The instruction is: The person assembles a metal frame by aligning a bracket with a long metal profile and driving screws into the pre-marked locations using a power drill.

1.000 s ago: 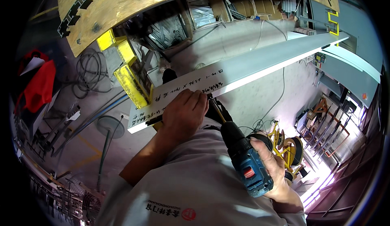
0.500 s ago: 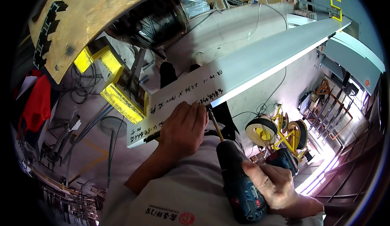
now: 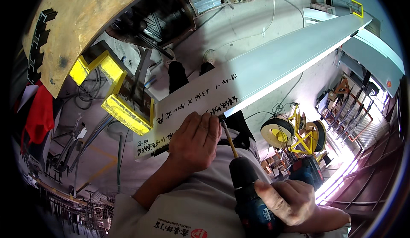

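A long pale grey panel [image 3: 273, 63] with black handwriting at its near end stretches from in front of me to the far right. My left hand [image 3: 196, 139] is closed at the panel's near edge, fingers curled together; whatever they pinch is hidden beneath them. In my right hand [image 3: 290, 201] is a blue and black cordless drill [image 3: 242, 174], gripped by its handle. Its long brass-coloured bit [image 3: 231, 139] points away from me. The bit's tip meets a small dark part at the panel's edge, right beside my left fingertips; I cannot tell whether it turns.
A yellow-edged support [image 3: 126, 115] stands under the panel's left end, and another yellow bracket [image 3: 357, 5] is near its far end. A wooden board [image 3: 85, 16] fills the upper left. Spools on a yellow stand [image 3: 305, 142] are at right. Cables lie on the floor.
The whole view has shifted slightly. Both hands and the drill keep nearly the same places at the panel's edge, the bit's tip still beside my left fingers.
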Demonstrator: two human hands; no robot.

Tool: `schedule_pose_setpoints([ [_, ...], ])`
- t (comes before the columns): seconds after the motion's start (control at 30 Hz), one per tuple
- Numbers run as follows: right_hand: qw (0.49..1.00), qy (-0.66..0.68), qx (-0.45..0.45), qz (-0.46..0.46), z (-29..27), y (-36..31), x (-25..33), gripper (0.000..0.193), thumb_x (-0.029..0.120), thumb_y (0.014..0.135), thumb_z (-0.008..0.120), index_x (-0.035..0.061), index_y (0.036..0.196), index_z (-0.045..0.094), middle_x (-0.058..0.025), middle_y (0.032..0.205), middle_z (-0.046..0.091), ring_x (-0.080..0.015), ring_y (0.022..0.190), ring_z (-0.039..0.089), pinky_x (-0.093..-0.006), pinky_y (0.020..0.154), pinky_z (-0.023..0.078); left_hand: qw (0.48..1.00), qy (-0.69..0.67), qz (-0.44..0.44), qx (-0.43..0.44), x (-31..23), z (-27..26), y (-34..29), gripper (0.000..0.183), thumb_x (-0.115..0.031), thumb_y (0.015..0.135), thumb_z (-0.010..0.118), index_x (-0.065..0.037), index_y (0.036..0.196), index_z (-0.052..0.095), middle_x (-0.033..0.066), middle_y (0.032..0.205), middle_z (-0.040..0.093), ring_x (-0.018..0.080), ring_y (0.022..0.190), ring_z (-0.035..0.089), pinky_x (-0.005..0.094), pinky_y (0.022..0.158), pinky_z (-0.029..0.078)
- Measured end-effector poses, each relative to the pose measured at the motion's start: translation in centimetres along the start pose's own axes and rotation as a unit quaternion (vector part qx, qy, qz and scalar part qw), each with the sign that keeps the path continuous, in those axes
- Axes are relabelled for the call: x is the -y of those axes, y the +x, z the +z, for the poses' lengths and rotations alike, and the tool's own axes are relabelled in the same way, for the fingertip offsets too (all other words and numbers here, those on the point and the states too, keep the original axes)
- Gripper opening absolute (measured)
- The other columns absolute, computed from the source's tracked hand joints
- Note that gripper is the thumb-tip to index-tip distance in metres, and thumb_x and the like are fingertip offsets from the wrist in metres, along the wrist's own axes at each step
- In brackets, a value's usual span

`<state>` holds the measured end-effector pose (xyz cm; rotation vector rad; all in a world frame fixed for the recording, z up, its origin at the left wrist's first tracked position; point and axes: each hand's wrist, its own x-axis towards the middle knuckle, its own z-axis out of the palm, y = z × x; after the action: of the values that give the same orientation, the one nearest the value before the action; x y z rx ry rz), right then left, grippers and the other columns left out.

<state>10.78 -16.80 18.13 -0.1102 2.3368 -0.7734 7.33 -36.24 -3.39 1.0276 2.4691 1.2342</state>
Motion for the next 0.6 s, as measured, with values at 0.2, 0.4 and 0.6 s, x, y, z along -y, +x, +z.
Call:
schedule_pose_setpoints([
  [0.2,1.0,0.016,0.025,0.006,-0.65,0.33,0.25,0.059,0.005,0.08,0.077,-0.0018,0.137,0.064,-0.0085,0.074,0.066,-0.0186,0.054,0.063,-0.0302,0.046,0.049,1.0,-0.002,0.005,-0.004,-0.04,0.1,0.13,0.022,-0.002,0.086,0.077,0.011,0.102,0.069,0.0236,0.092,0.072,0.0384,0.081,0.072,0.0458,0.077,0.062],
  [0.4,0.999,0.01,0.054,0.0,-1.34,0.83,0.35,0.06,0.004,0.078,0.077,-0.0021,0.136,0.065,-0.0083,0.074,0.066,-0.0177,0.054,0.062,-0.0295,0.046,0.048,1.0,-0.007,0.0,-0.004,0.05,0.03,0.07,0.022,-0.001,0.085,0.077,0.012,0.101,0.069,0.0237,0.091,0.071,0.0377,0.08,0.072,0.0459,0.076,0.063],
  [0.6,0.999,0.005,0.05,-0.006,-1.23,0.82,0.22,0.059,0.003,0.077,0.076,-0.002,0.136,0.065,-0.0081,0.074,0.066,-0.0175,0.053,0.061,-0.0288,0.045,0.046,1.0,-0.014,0.001,-0.009,0.07,0.19,-0.01,0.022,0.0,0.084,0.077,0.012,0.101,0.069,0.024,0.09,0.071,0.0376,0.08,0.071,0.046,0.076,0.063],
])
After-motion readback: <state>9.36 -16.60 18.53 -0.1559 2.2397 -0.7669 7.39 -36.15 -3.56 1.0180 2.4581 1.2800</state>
